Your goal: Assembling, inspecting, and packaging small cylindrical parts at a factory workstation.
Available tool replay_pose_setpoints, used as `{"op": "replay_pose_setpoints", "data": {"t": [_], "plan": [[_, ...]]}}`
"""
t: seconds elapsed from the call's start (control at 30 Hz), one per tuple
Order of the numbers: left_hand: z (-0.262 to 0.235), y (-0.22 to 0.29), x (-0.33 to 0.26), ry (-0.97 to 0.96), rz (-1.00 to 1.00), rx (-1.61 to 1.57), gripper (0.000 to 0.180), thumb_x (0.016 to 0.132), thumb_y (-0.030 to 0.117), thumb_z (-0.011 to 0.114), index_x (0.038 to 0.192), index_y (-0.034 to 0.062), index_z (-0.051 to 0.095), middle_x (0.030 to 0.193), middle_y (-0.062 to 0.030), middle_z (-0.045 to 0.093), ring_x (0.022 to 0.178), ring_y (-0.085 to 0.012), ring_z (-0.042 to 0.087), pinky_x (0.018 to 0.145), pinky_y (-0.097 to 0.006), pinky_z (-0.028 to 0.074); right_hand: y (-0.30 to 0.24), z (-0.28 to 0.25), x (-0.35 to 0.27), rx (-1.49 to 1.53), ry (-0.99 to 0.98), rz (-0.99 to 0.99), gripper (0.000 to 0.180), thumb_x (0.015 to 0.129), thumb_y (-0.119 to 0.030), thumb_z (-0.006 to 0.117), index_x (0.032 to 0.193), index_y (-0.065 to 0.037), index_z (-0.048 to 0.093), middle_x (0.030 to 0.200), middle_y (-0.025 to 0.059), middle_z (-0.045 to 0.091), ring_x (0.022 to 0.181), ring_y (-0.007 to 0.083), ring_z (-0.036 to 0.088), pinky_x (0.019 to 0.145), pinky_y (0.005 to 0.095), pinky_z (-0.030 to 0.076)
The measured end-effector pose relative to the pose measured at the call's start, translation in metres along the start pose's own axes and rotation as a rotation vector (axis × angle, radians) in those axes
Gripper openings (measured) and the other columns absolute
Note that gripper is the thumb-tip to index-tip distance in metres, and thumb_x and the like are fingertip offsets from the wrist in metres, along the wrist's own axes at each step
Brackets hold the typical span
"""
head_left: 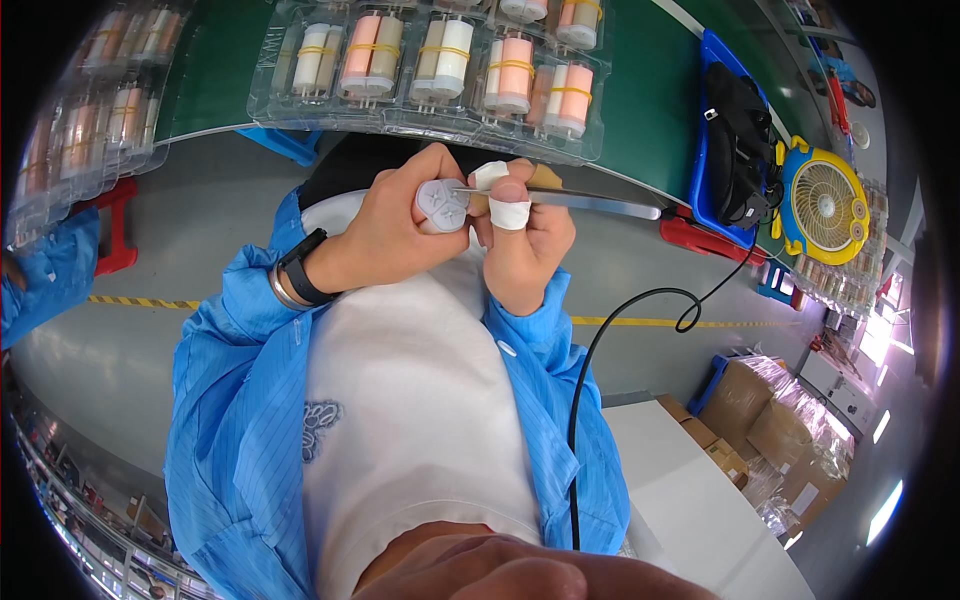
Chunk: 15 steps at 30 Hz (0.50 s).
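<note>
The left hand (395,225) has its fingers clamped around a white round piece (442,206), just above the middle of the frame, with its patterned face in view; the right hand (525,255), white wraps (510,215) on its fingers, pinches a long silver tool (612,203) whose thin tip points left at that face; whether the tip touches, I can't tell; to my mind the work wants a firm left grip, small right-hand movements, and left fingertips clear of the point; nearer the counter (645,135), upper right of centre, a slip might be easier to catch.
</note>
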<state>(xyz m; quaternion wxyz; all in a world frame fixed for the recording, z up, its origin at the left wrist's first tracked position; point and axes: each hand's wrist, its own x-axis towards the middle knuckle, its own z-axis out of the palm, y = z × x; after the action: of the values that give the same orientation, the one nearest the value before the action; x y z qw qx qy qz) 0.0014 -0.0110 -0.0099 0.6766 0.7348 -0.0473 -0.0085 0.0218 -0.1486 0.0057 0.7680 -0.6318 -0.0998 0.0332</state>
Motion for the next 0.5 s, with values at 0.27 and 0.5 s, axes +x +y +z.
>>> {"op": "replay_pose_setpoints", "data": {"t": [0.27, 0.5], "plan": [[0.0002, 0.0015, -0.0004, -0.008, -0.008, 0.014, 0.03, 0.068, 0.0, 0.071, 0.088, 0.0053, 0.048, 0.078, -0.0023, 0.053, 0.073, -0.0076, 0.049, 0.063, -0.023, 0.041, -0.0023, 0.0007, 0.0014, 0.089, 0.05, 0.132, 0.028, 0.095, -0.026, 0.056, 0.096, 0.002, 0.056, 0.074, 0.0086, 0.061, 0.049, 0.0056, 0.041, 0.045, 0.0203, 0.03], [0.001, 0.001, 0.0001, 0.004, 0.015, 0.032, 0.029, 0.069, 0.0, 0.071, 0.086, 0.0054, 0.048, 0.078, -0.0026, 0.052, 0.072, -0.008, 0.049, 0.062, -0.023, 0.04, -0.0026, 0.0006, 0.0023, 0.163, 0.046, 0.175, 0.028, 0.094, -0.025, 0.056, 0.093, 0.003, 0.057, 0.075, 0.0077, 0.06, 0.049, 0.0051, 0.04, 0.044, 0.0203, 0.029]]}}
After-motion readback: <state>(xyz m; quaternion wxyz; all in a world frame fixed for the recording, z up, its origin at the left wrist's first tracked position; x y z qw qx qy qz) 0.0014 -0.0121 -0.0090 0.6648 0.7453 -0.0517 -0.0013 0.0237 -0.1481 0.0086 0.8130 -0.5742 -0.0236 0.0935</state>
